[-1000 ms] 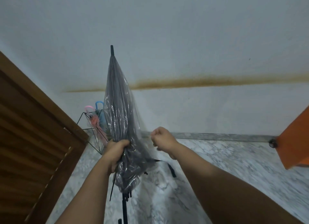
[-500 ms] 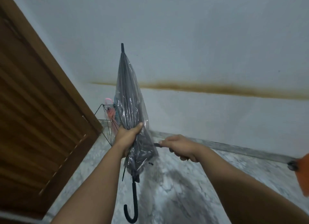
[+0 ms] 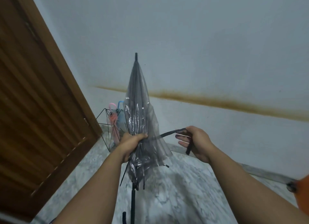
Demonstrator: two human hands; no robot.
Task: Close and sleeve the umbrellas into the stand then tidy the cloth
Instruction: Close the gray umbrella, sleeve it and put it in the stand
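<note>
Fingers (image 3: 140, 136) clench umbrella (image 3: 138, 116); right hand (image 3: 197, 141) pinches strap (image 3: 168, 133).

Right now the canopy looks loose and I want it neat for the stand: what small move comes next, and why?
Probably wrap the strap around the canopy and fasten it. The left hand bunches the folded umbrella, tip up, while the right hand holds the strap pulled out sideways, not yet wound round. The lower folds hang loose, so tying comes before it goes in the stand.
</note>
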